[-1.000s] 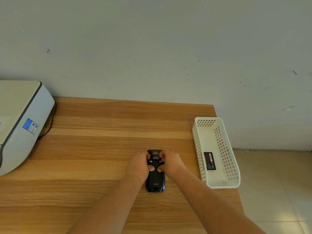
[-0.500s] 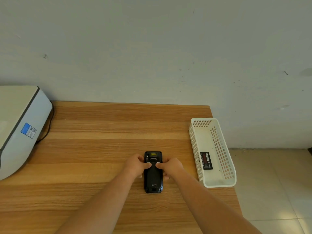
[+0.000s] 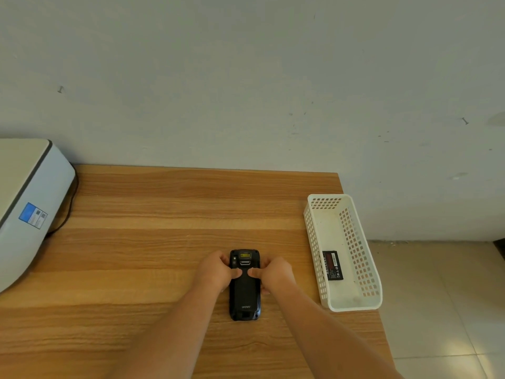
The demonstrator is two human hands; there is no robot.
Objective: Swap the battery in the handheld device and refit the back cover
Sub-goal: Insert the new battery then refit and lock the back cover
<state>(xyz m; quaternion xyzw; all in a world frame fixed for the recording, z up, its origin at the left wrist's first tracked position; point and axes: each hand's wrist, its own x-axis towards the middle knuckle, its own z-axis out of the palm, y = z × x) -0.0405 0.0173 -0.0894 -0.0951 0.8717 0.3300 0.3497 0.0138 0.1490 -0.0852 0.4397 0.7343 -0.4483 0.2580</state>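
black handheld device (image 3: pixel 244 285) lying face-down, mid-table (image 3: pixel 164 203), gripped by left hand (image 3: pixel 216 272) and right hand (image 3: pixel 276 273), thumbs pressing back cover (image 3: pixel 244 294); uneven pressing possibly leaving one latch unseated.

bare wooden table (image 3: pixel 169 214) lies open left and far of the handheld device (image 3: pixel 244 294), and near it between the forearms; a white printer (image 3: pixel 24 203) with its black cable (image 3: pixel 67 214) blocks the far left; a white perforated basket (image 3: pixel 352 306) walls the right edge, a battery (image 3: pixel 332 265) inside it
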